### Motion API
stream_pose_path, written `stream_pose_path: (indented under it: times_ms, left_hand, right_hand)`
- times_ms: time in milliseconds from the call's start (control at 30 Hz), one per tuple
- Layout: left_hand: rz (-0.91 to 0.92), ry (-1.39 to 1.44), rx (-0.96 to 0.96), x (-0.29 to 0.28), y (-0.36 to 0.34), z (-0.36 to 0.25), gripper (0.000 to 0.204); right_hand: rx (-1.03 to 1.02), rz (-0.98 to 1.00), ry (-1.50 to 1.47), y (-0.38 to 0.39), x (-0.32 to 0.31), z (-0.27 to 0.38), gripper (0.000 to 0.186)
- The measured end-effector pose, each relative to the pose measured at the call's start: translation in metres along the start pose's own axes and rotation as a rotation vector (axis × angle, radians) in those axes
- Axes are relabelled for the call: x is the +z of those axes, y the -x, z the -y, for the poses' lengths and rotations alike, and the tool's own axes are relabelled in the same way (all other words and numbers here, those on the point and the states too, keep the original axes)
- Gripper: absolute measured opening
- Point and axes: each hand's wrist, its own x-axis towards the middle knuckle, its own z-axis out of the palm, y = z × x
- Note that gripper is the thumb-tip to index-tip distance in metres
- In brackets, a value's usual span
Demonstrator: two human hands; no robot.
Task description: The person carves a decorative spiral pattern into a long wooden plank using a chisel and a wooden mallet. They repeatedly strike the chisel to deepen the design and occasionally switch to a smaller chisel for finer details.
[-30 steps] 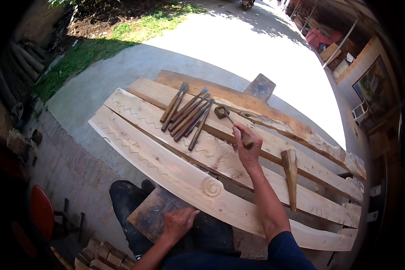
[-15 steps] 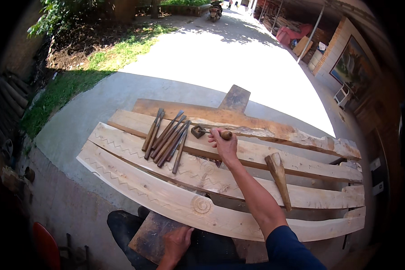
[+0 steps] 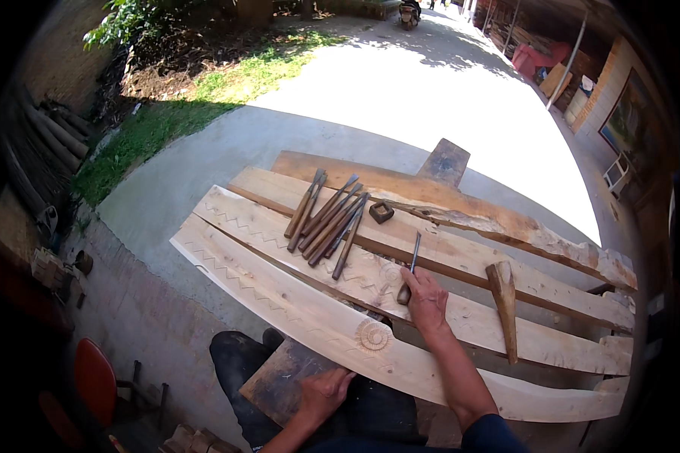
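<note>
My right hand (image 3: 428, 300) is closed around the dark wooden handle of a carving chisel (image 3: 415, 255), its narrow metal blade pointing away over the planks. Curled at the near plank edge, my left hand (image 3: 325, 392) lies above a dark board (image 3: 281, 383); what its fingers grip, if anything, is hidden. The nearest pale plank (image 3: 302, 313) carries a carved round spiral (image 3: 373, 335) and a zigzag line. Several more chisels (image 3: 332, 219) lie bunched to the left on the planks. Beyond the right hand sits a small dark square box (image 3: 381, 212).
A wooden mallet (image 3: 502, 302) lies across the planks at the right. Gaps separate the long planks. A flat dark board end (image 3: 444, 162) sticks out beyond the farthest plank (image 3: 521, 220). At the lower left stands a red chair (image 3: 95, 381).
My right hand has drawn the chisel back from the square box toward the nearer planks, and its blade now points away. The view has shifted, moving the scene rightward; the left hand stays at the plank edge.
</note>
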Motion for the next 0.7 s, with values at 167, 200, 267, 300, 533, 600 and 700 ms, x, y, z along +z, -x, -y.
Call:
stream_pose_path:
  times_ms: [167,200,267,300,533,600,700]
  left_hand:
    - [0.169,-0.028,-0.113,0.006,0.014,0.005,0.018]
    - [0.065,0.003,-0.061,0.004,0.017,-0.001,0.015]
    - [-0.134,0.06,0.038,-0.003,0.021,-0.011,0.017]
    - [-0.162,0.008,0.064,-0.011,0.028,-0.009,0.017]
    - [-0.116,-0.322,-0.206,-0.081,0.117,0.029,0.019]
    - [-0.248,-0.284,-0.244,-0.082,0.127,0.033,0.02]
    - [-0.273,-0.249,-0.411,-0.086,0.142,0.039,0.026]
  right_hand:
    - [0.068,0.05,-0.052,0.005,0.005,-0.01,0.044]
    - [0.07,0.055,-0.023,0.005,0.003,-0.007,0.048]
    - [0.091,0.035,-0.043,0.009,0.003,-0.015,0.051]
    - [0.095,0.016,-0.06,0.008,0.006,-0.015,0.052]
    - [0.092,0.0,-0.088,0.014,0.011,-0.013,0.059]
    - [0.09,0.015,-0.092,0.015,0.012,-0.015,0.059]
    - [0.11,0.018,-0.129,0.014,0.008,-0.014,0.058]
